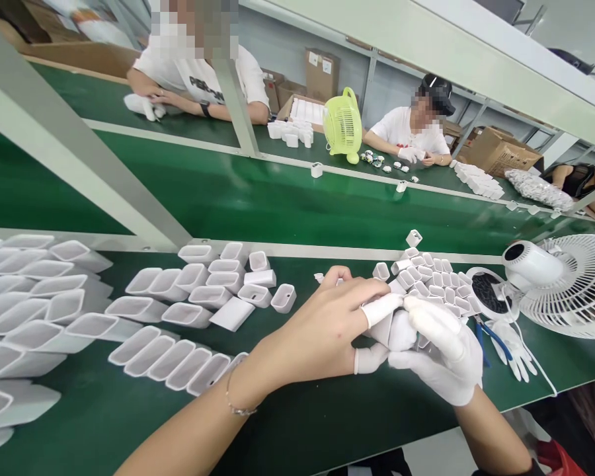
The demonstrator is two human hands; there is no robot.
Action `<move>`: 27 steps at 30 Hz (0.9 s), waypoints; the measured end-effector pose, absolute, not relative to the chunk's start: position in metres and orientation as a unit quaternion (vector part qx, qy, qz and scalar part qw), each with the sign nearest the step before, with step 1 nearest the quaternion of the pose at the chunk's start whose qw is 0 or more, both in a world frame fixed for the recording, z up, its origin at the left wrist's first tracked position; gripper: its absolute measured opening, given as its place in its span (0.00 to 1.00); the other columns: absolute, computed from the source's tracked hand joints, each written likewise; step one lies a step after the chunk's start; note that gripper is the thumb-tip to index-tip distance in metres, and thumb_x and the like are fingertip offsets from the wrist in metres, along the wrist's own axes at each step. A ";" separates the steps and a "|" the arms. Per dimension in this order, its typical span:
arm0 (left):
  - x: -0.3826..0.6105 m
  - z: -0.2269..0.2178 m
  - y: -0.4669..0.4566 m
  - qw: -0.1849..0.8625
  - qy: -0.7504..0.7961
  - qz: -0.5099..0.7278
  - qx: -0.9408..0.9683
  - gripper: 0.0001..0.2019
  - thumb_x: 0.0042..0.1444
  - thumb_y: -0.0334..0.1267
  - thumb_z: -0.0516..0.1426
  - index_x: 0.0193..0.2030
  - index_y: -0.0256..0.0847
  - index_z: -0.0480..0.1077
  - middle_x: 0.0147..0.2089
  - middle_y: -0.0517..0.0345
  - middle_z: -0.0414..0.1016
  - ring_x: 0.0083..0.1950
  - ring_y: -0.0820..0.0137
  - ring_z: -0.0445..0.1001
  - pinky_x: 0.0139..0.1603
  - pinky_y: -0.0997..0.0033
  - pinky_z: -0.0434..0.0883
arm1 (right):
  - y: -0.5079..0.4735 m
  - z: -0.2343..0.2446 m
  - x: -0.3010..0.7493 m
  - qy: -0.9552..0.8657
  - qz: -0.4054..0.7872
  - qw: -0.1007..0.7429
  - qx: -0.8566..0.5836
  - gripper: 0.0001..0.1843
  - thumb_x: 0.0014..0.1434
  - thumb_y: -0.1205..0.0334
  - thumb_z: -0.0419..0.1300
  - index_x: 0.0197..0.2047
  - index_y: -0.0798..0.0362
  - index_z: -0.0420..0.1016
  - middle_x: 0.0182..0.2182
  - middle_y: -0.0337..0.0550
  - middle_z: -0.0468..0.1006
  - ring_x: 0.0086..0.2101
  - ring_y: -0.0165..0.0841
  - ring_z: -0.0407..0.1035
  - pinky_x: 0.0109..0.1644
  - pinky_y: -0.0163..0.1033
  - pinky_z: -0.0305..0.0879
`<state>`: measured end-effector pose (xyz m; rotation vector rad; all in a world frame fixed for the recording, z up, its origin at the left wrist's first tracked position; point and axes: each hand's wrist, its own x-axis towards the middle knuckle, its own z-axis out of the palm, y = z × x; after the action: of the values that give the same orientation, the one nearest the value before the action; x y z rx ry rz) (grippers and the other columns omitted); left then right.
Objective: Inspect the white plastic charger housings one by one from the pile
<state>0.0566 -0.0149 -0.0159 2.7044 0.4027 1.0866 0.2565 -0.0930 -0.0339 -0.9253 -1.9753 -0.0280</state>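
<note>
Btwn L hand (pixel 333 318) & R hand (pixel 449 354), both gripping: plain wht pc (pixel 379 334), mostly hidden.

Green workbench (pixel 327 420), with positions given from the view's centre. Open-ended white casings (pixel 133 309) are massed between eight and nine o'clock; smaller white housings (pixel 435 281) are clustered between three and four. A white fan (pixel 570 287) is placed at three o'clock, blue-handled pliers (pixel 496 338) and a white glove (pixel 515 350) at four.

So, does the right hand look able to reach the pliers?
Probably yes: the pliers lie close beside the right hand, nothing visible between them, though it is busy with a white part.
</note>
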 end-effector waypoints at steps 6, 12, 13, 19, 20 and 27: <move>0.060 -0.019 -0.019 0.049 0.130 0.440 0.887 0.12 0.59 0.34 0.58 0.49 0.39 0.66 0.44 0.51 0.79 0.43 0.65 0.76 0.47 0.59 0.61 | -0.094 -0.024 0.239 -0.633 0.422 0.486 -0.431 0.40 0.57 0.38 0.60 0.68 0.40 0.56 0.55 0.47 0.74 0.56 0.45 0.69 0.57 0.51 0.70; 0.058 -0.029 -0.017 0.050 0.122 0.434 0.891 0.14 0.60 0.34 0.58 0.52 0.40 0.65 0.44 0.51 0.80 0.45 0.62 0.74 0.44 0.60 0.62 | -0.090 -0.025 0.225 -0.486 0.561 0.494 -0.452 0.33 0.50 0.43 0.69 0.55 0.46 0.69 0.49 0.47 0.77 0.51 0.42 0.72 0.55 0.50 0.70; 0.058 -0.031 -0.017 0.060 0.121 0.431 0.892 0.14 0.60 0.35 0.58 0.52 0.40 0.64 0.44 0.51 0.80 0.44 0.63 0.74 0.44 0.60 0.62 | -0.089 -0.027 0.224 -0.475 0.559 0.500 -0.460 0.30 0.50 0.45 0.70 0.53 0.46 0.70 0.47 0.46 0.77 0.49 0.41 0.73 0.53 0.49 0.71; 0.059 -0.037 -0.017 0.124 0.124 0.428 0.886 0.19 0.57 0.33 0.59 0.55 0.43 0.63 0.45 0.53 0.78 0.43 0.65 0.74 0.46 0.60 0.64 | -0.087 -0.037 0.231 -0.540 0.532 0.485 -0.435 0.24 0.59 0.42 0.61 0.52 0.47 0.70 0.42 0.44 0.79 0.47 0.39 0.74 0.51 0.47 0.73; 0.058 -0.037 -0.016 0.131 0.124 0.430 0.885 0.20 0.56 0.33 0.59 0.55 0.43 0.63 0.45 0.53 0.78 0.43 0.65 0.74 0.46 0.60 0.65 | -0.087 -0.038 0.235 -0.557 0.535 0.474 -0.423 0.25 0.61 0.40 0.57 0.55 0.47 0.70 0.44 0.46 0.79 0.49 0.40 0.73 0.52 0.48 0.73; 0.058 -0.045 -0.015 0.148 0.122 0.429 0.883 0.20 0.56 0.32 0.58 0.55 0.42 0.63 0.46 0.51 0.77 0.44 0.64 0.74 0.46 0.60 0.65 | -0.091 -0.041 0.240 -0.576 0.497 0.425 -0.490 0.45 0.52 0.49 0.69 0.68 0.46 0.54 0.64 0.51 0.62 0.62 0.45 0.60 0.63 0.54 0.62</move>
<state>0.0578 -0.0149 -0.0447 2.5397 0.3523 1.2332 0.2402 -0.0913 -0.0408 -1.2264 -1.4394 1.2430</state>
